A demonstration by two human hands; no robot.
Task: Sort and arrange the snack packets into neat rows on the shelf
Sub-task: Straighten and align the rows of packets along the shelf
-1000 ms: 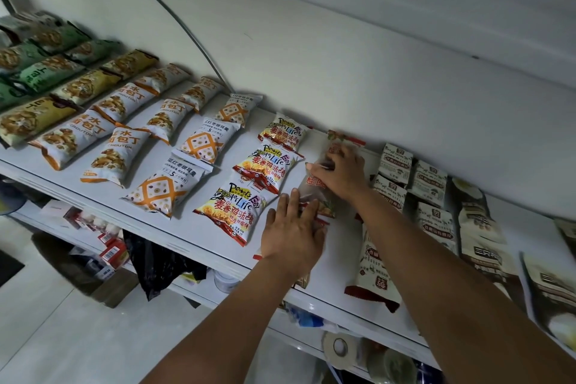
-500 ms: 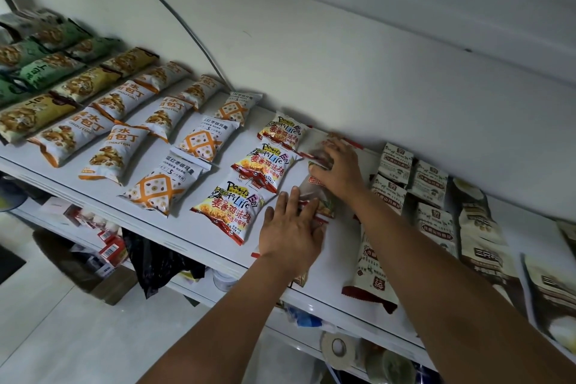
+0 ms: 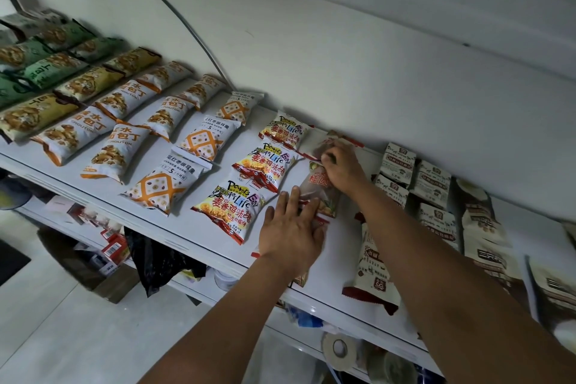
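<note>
Our R hand [image 3: 343, 170] has its fingertips curled, pinching what looks like the near red edge of the rear pkt [image 3: 322, 143], and its palm lies over the mid pkt [image 3: 318, 193]. Just nearer us, our L hand [image 3: 291, 234] lies flat with fingers straight, gripping nothing. It presses down the front pkt [image 3: 322, 221], which is mostly hidden under the palm. These 3 clear pkts form one front-to-back column on the shelf [image 3: 341, 249], ends overlapping. Left of the grip, nearly touching, sits a tidy column of yellow pkts [image 3: 237, 206]; right of it, cream pkts [image 3: 399, 164] lie less evenly. We judge the step is squaring this column. Next move, we reckon: tug the rear pkt straight w/ the front one pinned, w/o dragging the mid pkt askew.
</note>
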